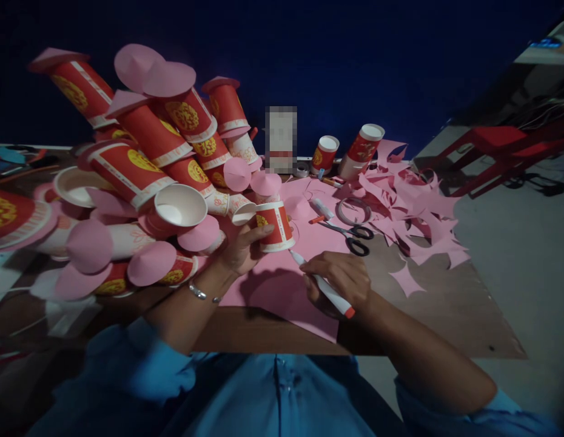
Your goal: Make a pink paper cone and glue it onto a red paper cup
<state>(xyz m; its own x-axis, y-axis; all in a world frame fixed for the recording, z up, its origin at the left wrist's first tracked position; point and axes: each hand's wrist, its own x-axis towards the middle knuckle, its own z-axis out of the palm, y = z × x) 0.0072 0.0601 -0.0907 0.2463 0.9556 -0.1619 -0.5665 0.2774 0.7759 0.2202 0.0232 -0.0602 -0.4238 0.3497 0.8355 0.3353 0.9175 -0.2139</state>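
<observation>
At lower right, the brown wooden table (pixel 459 321) shows its surface until the edge (pixel 498 318). At centre, your left hand (pixel 243 249) clasps one red paper cup with white rim (pixel 276 227); your right hand (pixel 343 276) grips one white orange-ended marker (pixel 332 294). Right of centre is one black-handled scissors (pixel 357 237).

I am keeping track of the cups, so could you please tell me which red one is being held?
The red cup gripped by the left hand, near the tip of the marker; the other red cups are in neither hand.
</observation>
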